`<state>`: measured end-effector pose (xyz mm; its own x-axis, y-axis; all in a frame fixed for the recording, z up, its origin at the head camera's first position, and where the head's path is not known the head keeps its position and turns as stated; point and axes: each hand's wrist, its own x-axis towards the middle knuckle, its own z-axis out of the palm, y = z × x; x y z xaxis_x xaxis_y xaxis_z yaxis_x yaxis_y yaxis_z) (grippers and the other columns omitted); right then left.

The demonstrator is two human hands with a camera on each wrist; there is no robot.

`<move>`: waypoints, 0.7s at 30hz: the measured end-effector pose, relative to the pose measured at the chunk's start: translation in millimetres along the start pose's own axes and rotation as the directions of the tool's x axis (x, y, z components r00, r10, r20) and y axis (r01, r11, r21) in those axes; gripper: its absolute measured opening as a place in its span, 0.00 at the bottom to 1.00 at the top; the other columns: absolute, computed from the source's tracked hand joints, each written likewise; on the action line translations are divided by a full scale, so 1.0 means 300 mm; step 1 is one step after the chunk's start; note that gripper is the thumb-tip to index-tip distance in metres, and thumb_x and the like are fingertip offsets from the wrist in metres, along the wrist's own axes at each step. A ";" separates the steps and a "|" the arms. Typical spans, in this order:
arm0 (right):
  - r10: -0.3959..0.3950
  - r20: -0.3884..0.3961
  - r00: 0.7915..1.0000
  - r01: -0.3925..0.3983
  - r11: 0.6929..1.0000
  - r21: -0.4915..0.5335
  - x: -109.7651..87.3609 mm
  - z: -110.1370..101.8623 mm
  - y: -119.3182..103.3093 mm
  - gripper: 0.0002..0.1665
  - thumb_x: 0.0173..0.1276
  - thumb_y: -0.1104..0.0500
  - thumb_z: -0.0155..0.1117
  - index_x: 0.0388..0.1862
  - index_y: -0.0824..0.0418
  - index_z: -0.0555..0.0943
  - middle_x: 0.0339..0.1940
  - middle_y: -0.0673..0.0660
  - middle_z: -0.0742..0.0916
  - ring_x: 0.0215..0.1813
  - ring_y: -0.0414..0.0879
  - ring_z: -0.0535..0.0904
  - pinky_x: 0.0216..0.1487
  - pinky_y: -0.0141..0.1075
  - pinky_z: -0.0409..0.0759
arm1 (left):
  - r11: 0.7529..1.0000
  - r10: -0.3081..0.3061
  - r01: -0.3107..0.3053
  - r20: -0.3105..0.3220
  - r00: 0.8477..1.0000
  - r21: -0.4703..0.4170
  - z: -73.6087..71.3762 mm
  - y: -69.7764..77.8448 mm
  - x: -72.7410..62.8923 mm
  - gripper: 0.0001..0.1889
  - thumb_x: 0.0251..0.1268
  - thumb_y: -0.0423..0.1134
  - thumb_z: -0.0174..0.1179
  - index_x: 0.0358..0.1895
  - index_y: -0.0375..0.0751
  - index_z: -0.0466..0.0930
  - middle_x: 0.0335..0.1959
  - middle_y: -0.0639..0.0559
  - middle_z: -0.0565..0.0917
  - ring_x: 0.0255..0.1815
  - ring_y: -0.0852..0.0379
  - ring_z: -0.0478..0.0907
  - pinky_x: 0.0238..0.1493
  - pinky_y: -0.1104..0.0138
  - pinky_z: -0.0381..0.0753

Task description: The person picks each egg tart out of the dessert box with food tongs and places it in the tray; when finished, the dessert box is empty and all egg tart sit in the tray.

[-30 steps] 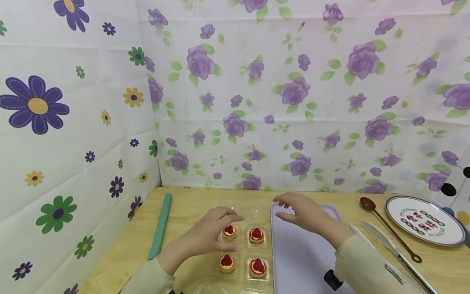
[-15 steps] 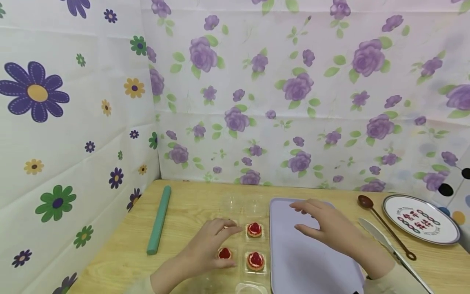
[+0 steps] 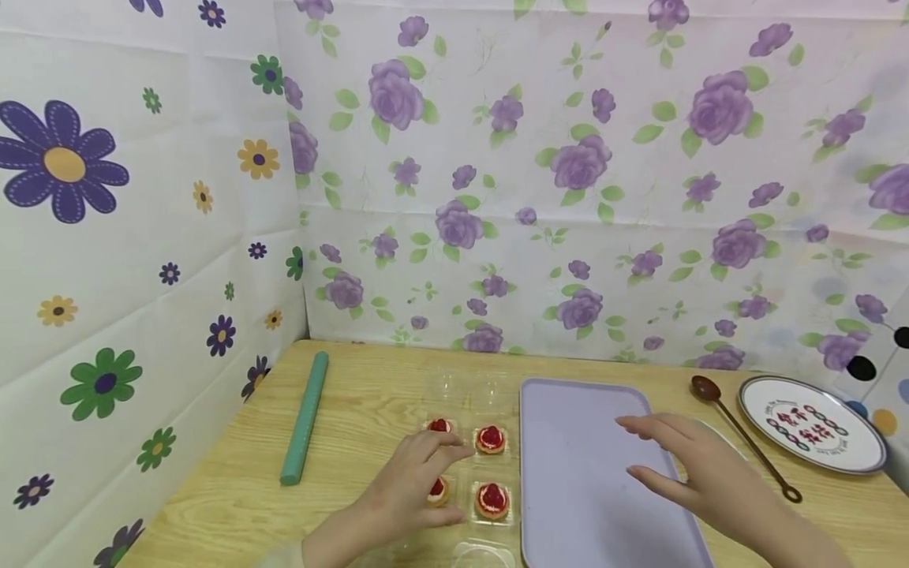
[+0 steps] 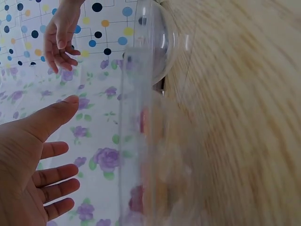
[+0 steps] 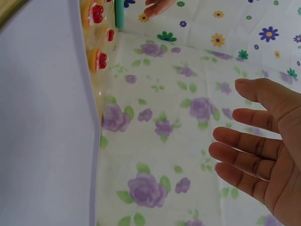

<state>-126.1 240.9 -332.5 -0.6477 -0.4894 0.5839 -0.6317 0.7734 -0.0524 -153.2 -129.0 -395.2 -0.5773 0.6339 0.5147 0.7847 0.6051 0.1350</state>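
Several small tarts, among them a front right tart point(image 3: 491, 501) and a back right tart point(image 3: 490, 439), sit in a clear plastic container point(image 3: 490, 390). Each has white cream and a red berry-like top. My left hand point(image 3: 408, 481) hovers over the left column, partly covering the front left tart point(image 3: 438, 491); its fingers are spread and hold nothing, as the left wrist view confirms. A lavender tray point(image 3: 589, 442) lies right of the container. Over its right edge is my right hand point(image 3: 703, 465), thumb apart from relaxed fingers, nothing held.
A teal rod point(image 3: 305, 418) lies at the left of the table. On the right are a dark brown long-handled spoon point(image 3: 746, 438) and a white plate point(image 3: 813, 426) with red characters. A knife point(image 3: 720, 438) is mostly hidden behind my right hand. Patterned cloths line the back and left.
My right hand has moved right, from the tray's left side to its right edge. My left hand stays over the left tarts with little movement. The head view has shifted slightly.
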 end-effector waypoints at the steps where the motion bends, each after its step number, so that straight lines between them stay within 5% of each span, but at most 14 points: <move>1: 0.000 -0.007 1.000 0.000 1.000 -0.001 -0.016 -0.001 0.006 0.35 0.47 0.55 0.79 0.57 0.47 0.78 0.48 0.42 0.84 0.42 0.36 0.80 0.36 0.20 0.74 | 1.000 -0.006 0.006 0.002 1.000 0.001 0.003 0.001 0.000 0.38 0.40 0.54 0.76 0.58 0.47 0.74 0.55 0.53 0.77 0.58 0.55 0.72 0.59 0.54 0.73; 6: 0.106 0.054 0.993 -0.104 0.994 -0.037 -0.099 -0.003 0.044 0.37 0.47 0.51 0.79 0.59 0.45 0.77 0.48 0.43 0.83 0.44 0.39 0.80 0.32 0.24 0.75 | 1.000 -0.030 0.030 0.021 0.999 0.000 0.020 0.005 0.005 0.37 0.39 0.55 0.75 0.58 0.47 0.75 0.55 0.55 0.76 0.58 0.56 0.72 0.60 0.56 0.72; 12: 0.306 0.180 0.935 -0.301 0.952 -0.059 -0.203 0.005 0.108 0.37 0.49 0.44 0.76 0.61 0.42 0.76 0.52 0.45 0.84 0.51 0.35 0.78 0.35 0.40 0.82 | 0.997 -0.076 0.079 0.126 0.989 -0.021 0.042 0.012 0.006 0.35 0.45 0.54 0.73 0.60 0.48 0.74 0.57 0.55 0.76 0.60 0.56 0.71 0.64 0.57 0.71; 19: 0.340 0.106 0.935 -0.334 0.940 -0.071 -0.309 0.051 0.189 0.35 0.46 0.47 0.79 0.56 0.47 0.80 0.48 0.47 0.84 0.48 0.23 0.71 0.35 0.28 0.77 | 0.993 -0.117 0.119 0.195 0.974 -0.003 0.060 0.005 0.005 0.35 0.49 0.55 0.71 0.61 0.47 0.73 0.59 0.54 0.75 0.62 0.55 0.70 0.66 0.56 0.69; 21: 0.342 0.080 0.936 -0.337 0.939 -0.066 -0.329 0.061 0.213 0.35 0.46 0.49 0.80 0.56 0.49 0.80 0.48 0.49 0.85 0.49 0.27 0.74 0.37 0.32 0.80 | 0.991 -0.130 0.134 0.208 0.969 -0.008 0.064 0.001 0.005 0.35 0.50 0.56 0.70 0.62 0.47 0.73 0.60 0.54 0.75 0.63 0.54 0.70 0.67 0.56 0.68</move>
<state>-110.4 331.3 -408.5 -0.8563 -0.2260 0.4644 -0.3467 0.9180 -0.1925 -158.0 -118.6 -410.5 -0.7086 0.6361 0.3054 0.7016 0.6811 0.2095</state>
